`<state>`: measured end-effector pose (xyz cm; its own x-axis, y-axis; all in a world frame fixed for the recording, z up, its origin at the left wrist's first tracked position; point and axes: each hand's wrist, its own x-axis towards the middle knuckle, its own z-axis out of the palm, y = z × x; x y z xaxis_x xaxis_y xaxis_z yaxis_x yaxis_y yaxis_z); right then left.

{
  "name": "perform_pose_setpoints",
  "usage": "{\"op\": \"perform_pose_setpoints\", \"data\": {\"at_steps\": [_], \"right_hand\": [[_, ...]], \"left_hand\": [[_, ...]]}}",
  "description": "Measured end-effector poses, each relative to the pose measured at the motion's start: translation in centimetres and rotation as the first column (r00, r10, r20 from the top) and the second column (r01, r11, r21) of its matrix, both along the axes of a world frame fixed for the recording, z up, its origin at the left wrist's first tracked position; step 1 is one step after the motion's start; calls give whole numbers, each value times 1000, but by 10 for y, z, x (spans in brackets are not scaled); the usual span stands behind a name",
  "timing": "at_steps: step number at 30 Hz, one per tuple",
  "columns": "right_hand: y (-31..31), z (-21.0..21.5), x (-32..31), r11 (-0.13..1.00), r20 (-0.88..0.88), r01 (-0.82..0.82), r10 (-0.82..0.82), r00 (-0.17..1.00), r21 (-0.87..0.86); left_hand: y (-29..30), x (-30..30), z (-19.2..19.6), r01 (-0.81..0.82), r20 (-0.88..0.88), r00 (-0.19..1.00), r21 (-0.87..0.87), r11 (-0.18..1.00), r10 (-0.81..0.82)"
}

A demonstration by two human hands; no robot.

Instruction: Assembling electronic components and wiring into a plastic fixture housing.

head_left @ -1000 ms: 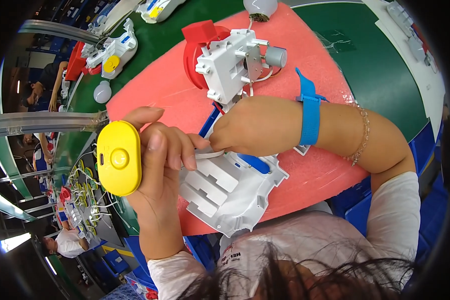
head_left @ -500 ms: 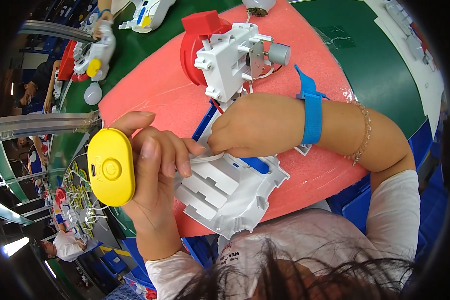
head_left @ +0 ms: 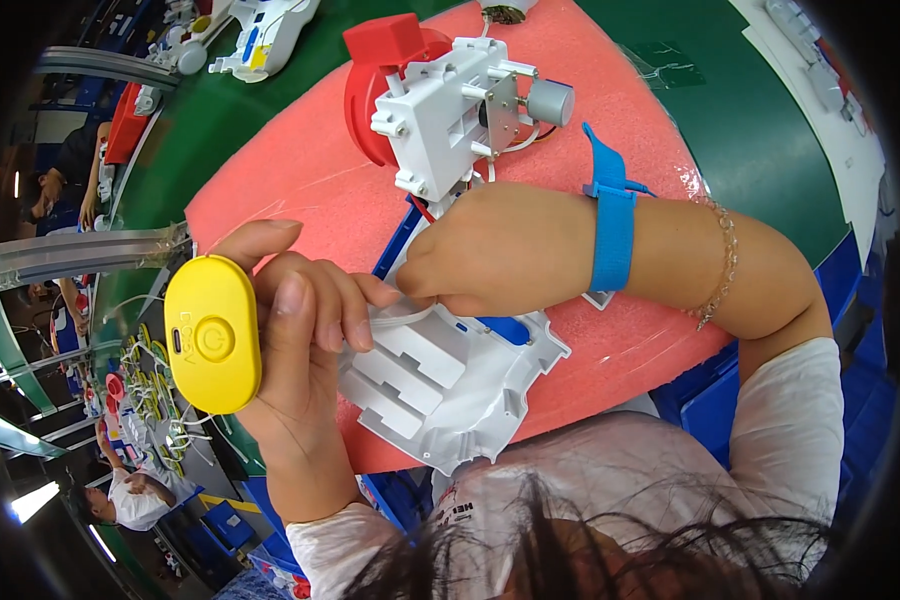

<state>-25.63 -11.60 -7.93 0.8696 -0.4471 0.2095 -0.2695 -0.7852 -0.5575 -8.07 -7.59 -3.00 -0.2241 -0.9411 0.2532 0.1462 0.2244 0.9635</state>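
My left hand (head_left: 315, 310) is closed with its fingers curled. A yellow oval button case (head_left: 212, 335), with a round push button and a small slot, rests against it on the thumb side. A white cable (head_left: 402, 317) runs between my two hands. My right hand (head_left: 500, 250) bends down over it, fingers pinched together and the fingertips partly hidden. Beneath both hands lies an open white plastic shell (head_left: 485, 400) with stepped ribs and blue strips. Just beyond stands a white gearbox housing (head_left: 435, 135) with a red part (head_left: 382, 40) and a silver motor (head_left: 551, 102).
A pink foam mat (head_left: 280, 160) covers the green table (head_left: 710, 130). Another white shell (head_left: 270, 35) lies at the far left. A metal rail (head_left: 80, 255) stands on the left, with yellow cases on cables (head_left: 155, 375) beyond it. Other people work farther left.
Another person's hand and the white assembly with a yellow part at the upper left have left their place. My hands keep nearly the same pose; the whole view has shifted slightly.
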Motion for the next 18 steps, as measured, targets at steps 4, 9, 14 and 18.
{"op": "perform_pose_setpoints", "data": {"at_steps": [4,9,14,18], "right_hand": [[5,1,3,999,6,22,-21,1000,-43],[3,0,3,996,-69,82,-80,994,29],[-3,27,-24,994,357,25,-63,932,110],[-10,45,-41,970,481,122,-211,851,211]], "left_hand": [[7,6,5,-33,157,987,-55,998,41],[34,21,-3,-123,528,821,-210,970,218],[62,25,-16,84,833,453,-395,915,318],[63,8,-6,206,923,261,-340,918,283]]}}
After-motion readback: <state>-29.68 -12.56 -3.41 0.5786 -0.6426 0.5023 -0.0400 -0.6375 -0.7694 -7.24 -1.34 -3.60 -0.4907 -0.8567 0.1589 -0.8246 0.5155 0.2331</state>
